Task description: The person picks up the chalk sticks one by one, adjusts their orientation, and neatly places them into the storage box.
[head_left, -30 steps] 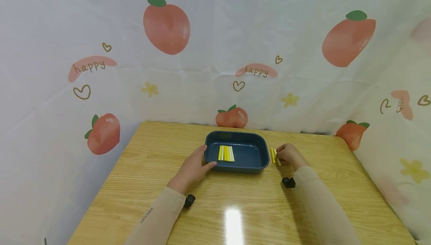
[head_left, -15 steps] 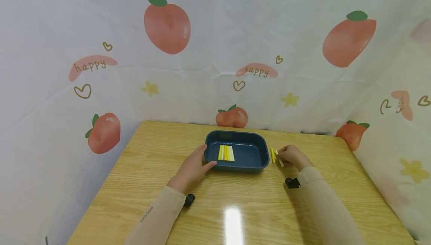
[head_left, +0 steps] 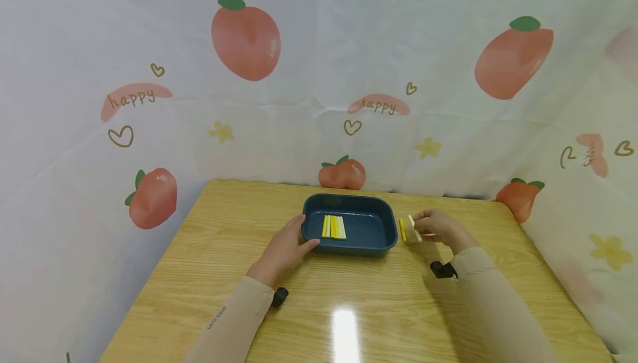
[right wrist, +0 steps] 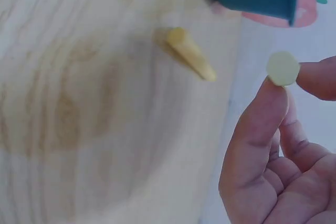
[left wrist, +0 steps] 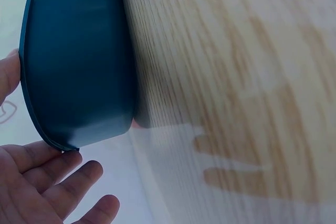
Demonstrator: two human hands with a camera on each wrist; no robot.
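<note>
A dark blue tray [head_left: 353,245] stands on the table, with a row of several yellow and white chalk sticks [head_left: 334,227] lying side by side in its left half. My left hand [head_left: 283,246] rests at the tray's left end, fingers fairly straight, thumb and fingertips touching its rim [left wrist: 25,85]. Right of the tray, my right hand [head_left: 441,227] pinches a white chalk stick [head_left: 411,220] between thumb and finger, raised off the table. Its hexagonal end [right wrist: 283,68] faces the right wrist camera. A yellow chalk stick [head_left: 402,230] lies between the tray and that hand.
The wooden table [head_left: 309,307] reaches back to a white cloth backdrop [head_left: 309,64] printed with peaches. Black wrist cameras show below both hands. A bright light reflection lies on the table's front part.
My right hand has lifted the white chalk stick off the table and moved slightly right, away from the yellow stick. The left hand and the tray have stayed put.
</note>
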